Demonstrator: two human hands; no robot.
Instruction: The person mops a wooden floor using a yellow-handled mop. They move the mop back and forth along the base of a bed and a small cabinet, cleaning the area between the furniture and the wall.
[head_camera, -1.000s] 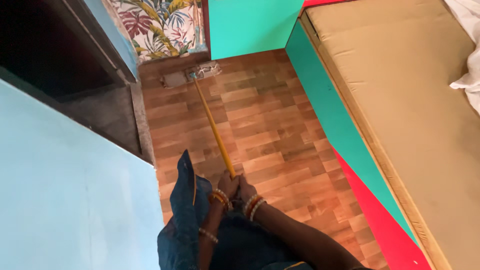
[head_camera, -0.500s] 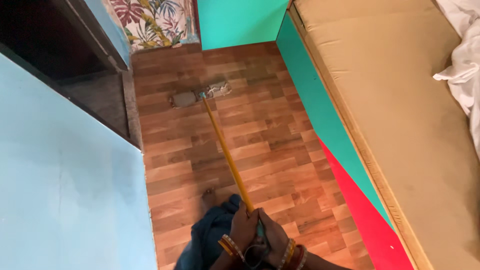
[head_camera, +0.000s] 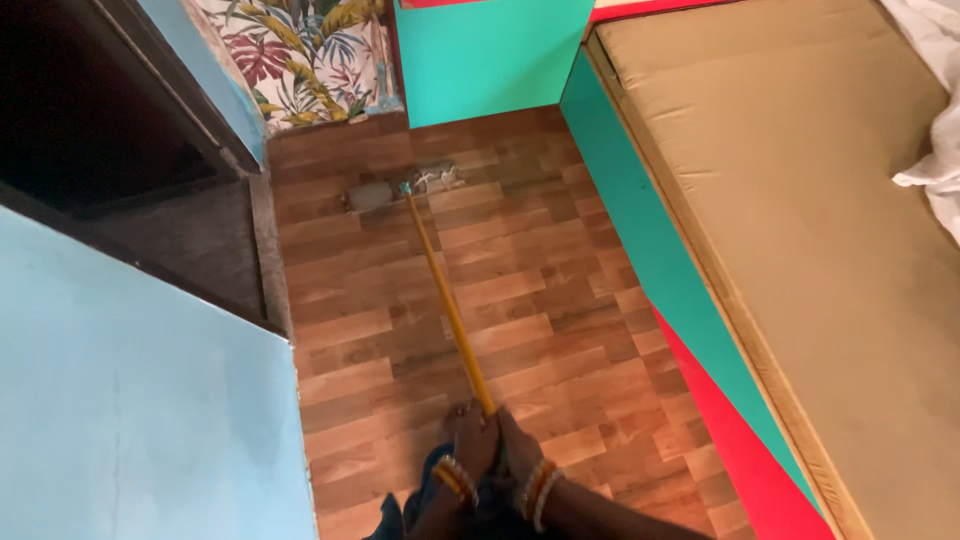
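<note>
Gripping the yellow mop handle (head_camera: 447, 300) at bottom centre, left hand (head_camera: 470, 437) & right hand (head_camera: 518, 445) are both closed on it, side by side. Grey mop head (head_camera: 405, 189) lies flat on wood floor (head_camera: 560, 290), upper centre, near the floral wall (head_camera: 300, 55).

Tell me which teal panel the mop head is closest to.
The far teal wall panel, straight ahead beyond the mop head. The other teal panel is the slanted one on the bed's side, further right. Both hands grip the yellow handle.

Both wrists carried stacked bangles (head_camera: 455, 479) in gold, red and orange, the right wrist's set (head_camera: 538, 490) including pale bands. Dark blue cloth (head_camera: 420, 500) hung below the bare forearms.
</note>
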